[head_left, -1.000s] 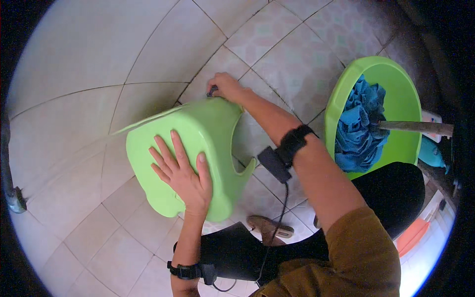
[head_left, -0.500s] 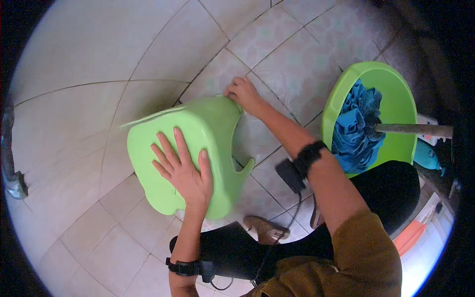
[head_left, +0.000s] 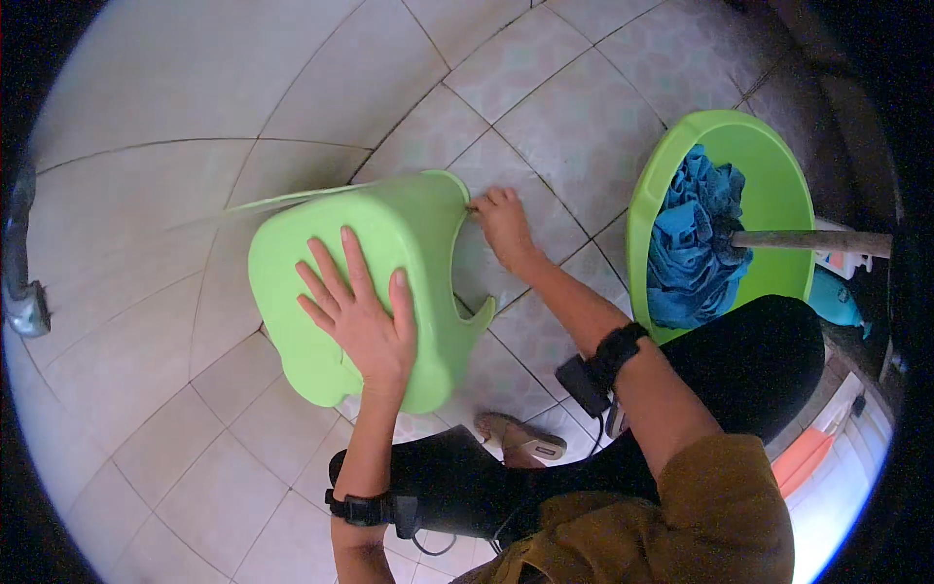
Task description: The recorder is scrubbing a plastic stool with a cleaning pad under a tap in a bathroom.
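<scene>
A light green plastic stool (head_left: 418, 243) lies tipped on the tiled floor, its seat facing left. My left hand (head_left: 365, 316) presses flat on the seat, fingers spread. My right hand (head_left: 503, 229) is at the stool's far right side, by the rim of a leg opening. Its fingers are curled together and the fingertips touch that rim. Whatever they may hold is hidden.
To the right stands a green basin (head_left: 671, 180) with wet blue cloth (head_left: 696, 253) in it. A wooden handle (head_left: 817, 241) reaches across the basin. A teal bottle (head_left: 837, 300) is beside it. A metal tap (head_left: 27, 311) shows at the left wall (head_left: 126, 224).
My right hand has moved nearer and slightly right along the stool's rim. My left hand stays flat on the seat.
</scene>
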Demonstrator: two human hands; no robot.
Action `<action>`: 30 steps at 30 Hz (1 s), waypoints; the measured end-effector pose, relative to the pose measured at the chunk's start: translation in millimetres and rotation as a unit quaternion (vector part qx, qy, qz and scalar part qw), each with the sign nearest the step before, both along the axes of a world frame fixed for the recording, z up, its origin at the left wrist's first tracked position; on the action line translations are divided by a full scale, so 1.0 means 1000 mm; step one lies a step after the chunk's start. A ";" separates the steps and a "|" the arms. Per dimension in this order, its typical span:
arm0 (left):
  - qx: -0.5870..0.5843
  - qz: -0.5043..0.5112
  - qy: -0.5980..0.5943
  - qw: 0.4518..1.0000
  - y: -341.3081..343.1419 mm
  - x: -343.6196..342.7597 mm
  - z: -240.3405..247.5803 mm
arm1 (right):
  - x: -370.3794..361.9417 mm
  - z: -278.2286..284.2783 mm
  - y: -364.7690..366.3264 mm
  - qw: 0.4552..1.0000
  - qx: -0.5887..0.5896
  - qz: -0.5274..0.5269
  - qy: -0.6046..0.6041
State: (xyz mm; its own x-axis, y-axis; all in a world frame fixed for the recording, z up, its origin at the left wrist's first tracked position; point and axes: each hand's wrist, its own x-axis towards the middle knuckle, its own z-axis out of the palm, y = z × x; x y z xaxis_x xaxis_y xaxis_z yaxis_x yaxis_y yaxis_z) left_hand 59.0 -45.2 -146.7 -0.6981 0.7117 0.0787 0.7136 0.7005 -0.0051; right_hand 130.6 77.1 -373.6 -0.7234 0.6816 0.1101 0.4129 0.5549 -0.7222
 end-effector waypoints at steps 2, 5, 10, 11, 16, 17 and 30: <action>-0.005 0.001 0.006 1.000 0.002 -0.002 0.000 | -0.003 0.002 0.004 1.000 0.013 -0.001 -0.014; 0.001 0.001 -0.001 1.000 -0.002 -0.001 0.000 | -0.010 0.009 0.010 0.999 0.028 0.002 -0.038; 0.010 -0.006 0.004 1.000 0.006 -0.001 -0.003 | -0.033 0.012 0.046 0.999 0.036 -0.038 0.014; 0.010 -0.006 0.005 1.000 0.004 -0.003 -0.002 | -0.026 0.014 0.033 0.998 0.054 -0.026 -0.020; -0.007 0.001 0.012 1.000 -0.003 -0.005 -0.004 | 0.004 0.008 0.004 0.998 0.013 0.053 -0.027; -0.007 0.000 0.012 1.000 -0.001 -0.005 -0.005 | 0.002 0.006 0.010 0.997 0.023 0.061 -0.046; 0.013 0.005 0.007 1.000 0.001 -0.002 -0.002 | 0.003 0.012 0.012 0.977 0.068 0.148 -0.138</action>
